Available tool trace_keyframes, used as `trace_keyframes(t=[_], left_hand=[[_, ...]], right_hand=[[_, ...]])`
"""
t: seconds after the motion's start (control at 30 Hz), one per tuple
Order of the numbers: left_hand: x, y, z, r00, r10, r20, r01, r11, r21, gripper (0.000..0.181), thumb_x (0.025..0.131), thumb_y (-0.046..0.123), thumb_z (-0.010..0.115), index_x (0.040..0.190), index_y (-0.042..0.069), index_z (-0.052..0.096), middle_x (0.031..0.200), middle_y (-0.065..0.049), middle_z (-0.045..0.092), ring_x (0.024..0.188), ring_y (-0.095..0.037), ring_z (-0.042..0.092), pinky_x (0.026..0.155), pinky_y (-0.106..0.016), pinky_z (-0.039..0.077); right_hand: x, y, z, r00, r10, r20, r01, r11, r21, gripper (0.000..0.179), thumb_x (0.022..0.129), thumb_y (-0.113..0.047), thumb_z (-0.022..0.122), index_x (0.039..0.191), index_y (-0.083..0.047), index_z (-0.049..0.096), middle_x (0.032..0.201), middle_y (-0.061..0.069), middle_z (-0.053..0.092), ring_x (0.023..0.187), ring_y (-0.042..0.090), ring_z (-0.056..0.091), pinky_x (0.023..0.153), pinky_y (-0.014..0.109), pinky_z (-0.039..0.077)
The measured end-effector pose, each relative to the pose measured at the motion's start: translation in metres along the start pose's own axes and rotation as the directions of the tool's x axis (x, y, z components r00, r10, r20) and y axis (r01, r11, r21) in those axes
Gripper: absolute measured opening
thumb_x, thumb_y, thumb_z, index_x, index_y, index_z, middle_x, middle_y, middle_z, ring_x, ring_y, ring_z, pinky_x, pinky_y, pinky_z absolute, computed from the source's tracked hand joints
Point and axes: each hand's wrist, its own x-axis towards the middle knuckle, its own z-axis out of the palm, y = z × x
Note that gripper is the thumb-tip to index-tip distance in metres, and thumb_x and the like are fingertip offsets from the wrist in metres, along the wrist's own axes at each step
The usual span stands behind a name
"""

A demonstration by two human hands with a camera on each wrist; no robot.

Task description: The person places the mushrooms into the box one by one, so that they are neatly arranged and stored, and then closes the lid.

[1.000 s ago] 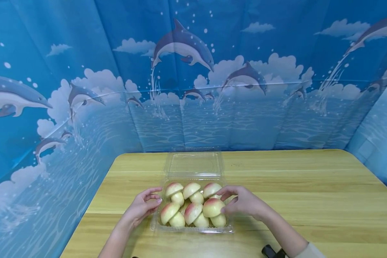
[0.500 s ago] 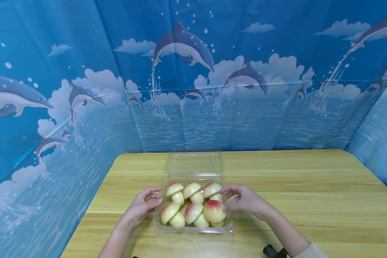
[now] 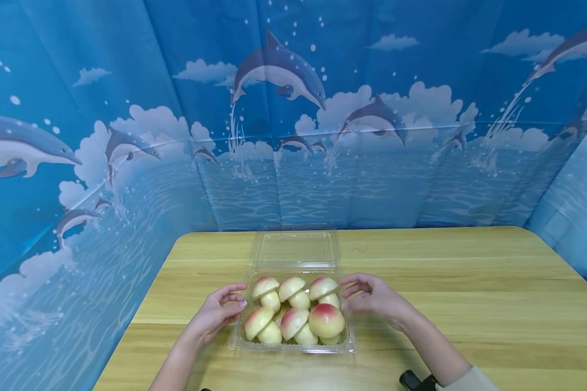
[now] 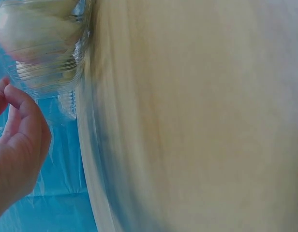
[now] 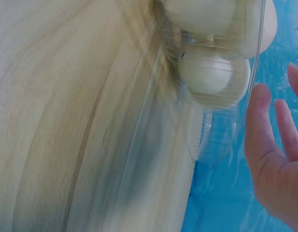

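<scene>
A clear plastic clamshell box point(image 3: 293, 349) holds several pale yellow mushroom-shaped pieces with pink-blushed caps, set in two rows. The front right mushroom-shaped piece point(image 3: 326, 320) stands with its round cap turned up, nearly hiding its stem; the others lean, like the front left mushroom-shaped piece point(image 3: 257, 323). My left hand point(image 3: 216, 314) has its loosely bent fingertips right at the box's left rim. Beside the right rim is my right hand point(image 3: 379, 301), fingers relaxed and holding nothing. In the right wrist view, its fingertips point(image 5: 261, 92) overlap the box's edge.
The box's clear lid point(image 3: 295, 247) lies folded back toward the far edge of the wooden table point(image 3: 445, 282). Behind the table hangs a blue curtain point(image 3: 293, 179) printed with dolphins. A black object point(image 3: 411, 380) shows by the right sleeve.
The cap of the front right mushroom-shaped piece has turned upright under my right fingers. My right hand has then let go and drawn right to the rim. The left hand stays put.
</scene>
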Motion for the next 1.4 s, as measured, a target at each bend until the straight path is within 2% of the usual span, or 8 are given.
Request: trace_keyframes(t=[0.2, 0.4, 0.57, 0.7, 0.9, 1.07, 1.4], left_hand=[[0.001, 0.0, -0.003, 0.999, 0.005, 0.036, -0.005, 1.0, -0.014, 0.054, 0.086, 0.002, 0.061, 0.136, -0.002, 0.039, 0.096, -0.004, 0.052, 0.075, -0.009, 0.052, 0.067, -0.021, 0.047], [0.001, 0.0, -0.009, 0.998, 0.005, 0.069, -0.002, 0.999, -0.045, 0.057, 0.088, 0.005, 0.06, 0.138, -0.001, 0.035, 0.099, -0.004, 0.052, 0.077, -0.009, 0.053, 0.07, -0.021, 0.048], [0.003, 0.0, -0.013, 0.998, -0.001, 0.071, 0.005, 0.999, -0.048, 0.057, 0.09, 0.006, 0.059, 0.139, -0.002, 0.032, 0.099, -0.003, 0.052, 0.078, -0.008, 0.053, 0.072, -0.021, 0.049], [0.007, 0.001, -0.016, 0.998, -0.002, 0.056, 0.005, 0.999, -0.041, 0.055, 0.092, 0.009, 0.056, 0.139, -0.003, 0.032, 0.098, -0.004, 0.052, 0.079, -0.008, 0.053, 0.072, -0.021, 0.049], [0.019, 0.005, -0.018, 0.999, -0.024, 0.028, 0.025, 0.999, -0.04, 0.053, 0.093, 0.01, 0.055, 0.14, -0.001, 0.032, 0.097, -0.005, 0.049, 0.08, -0.009, 0.051, 0.072, -0.021, 0.049], [0.033, 0.009, -0.021, 0.999, -0.027, 0.033, 0.029, 0.998, -0.055, 0.054, 0.094, 0.008, 0.053, 0.141, -0.002, 0.029, 0.098, -0.005, 0.048, 0.08, -0.008, 0.052, 0.072, -0.019, 0.049], [0.058, 0.013, -0.02, 0.996, -0.045, 0.074, 0.055, 0.99, -0.128, 0.056, 0.095, 0.005, 0.049, 0.144, -0.002, 0.024, 0.095, -0.004, 0.047, 0.077, -0.007, 0.051, 0.07, -0.018, 0.048]], right_hand=[[0.005, 0.004, -0.008, 0.999, 0.012, -0.032, -0.011, 0.999, 0.034, 0.06, 0.081, -0.007, 0.068, 0.131, 0.01, 0.04, 0.113, 0.026, 0.053, 0.092, 0.024, 0.059, 0.083, 0.043, 0.05], [0.011, 0.009, -0.015, 0.998, 0.032, -0.056, -0.027, 0.995, 0.097, 0.063, 0.081, -0.005, 0.069, 0.133, 0.01, 0.036, 0.107, 0.021, 0.055, 0.091, 0.023, 0.06, 0.083, 0.041, 0.051], [0.016, 0.011, -0.018, 0.997, 0.04, -0.068, -0.03, 0.989, 0.142, 0.067, 0.081, -0.002, 0.068, 0.136, 0.01, 0.032, 0.103, 0.017, 0.057, 0.087, 0.02, 0.061, 0.08, 0.036, 0.052], [0.021, 0.011, -0.022, 0.997, 0.041, -0.058, -0.03, 0.984, 0.174, 0.073, 0.081, 0.001, 0.067, 0.14, 0.009, 0.026, 0.104, 0.017, 0.056, 0.085, 0.017, 0.061, 0.081, 0.037, 0.052], [0.031, 0.012, -0.025, 0.994, 0.074, -0.084, -0.057, 0.982, 0.181, 0.075, 0.079, 0.006, 0.066, 0.142, 0.007, 0.025, 0.104, 0.017, 0.053, 0.083, 0.016, 0.061, 0.082, 0.038, 0.052], [0.038, 0.015, -0.027, 0.992, 0.092, -0.081, -0.074, 0.977, 0.199, 0.075, 0.08, 0.007, 0.064, 0.142, 0.008, 0.022, 0.107, 0.017, 0.054, 0.084, 0.016, 0.061, 0.083, 0.036, 0.051], [0.055, 0.018, -0.032, 0.995, 0.1, -0.025, -0.086, 0.938, 0.335, 0.077, 0.081, 0.013, 0.057, 0.144, 0.008, 0.013, 0.098, 0.009, 0.059, 0.083, 0.015, 0.061, 0.081, 0.031, 0.052]])
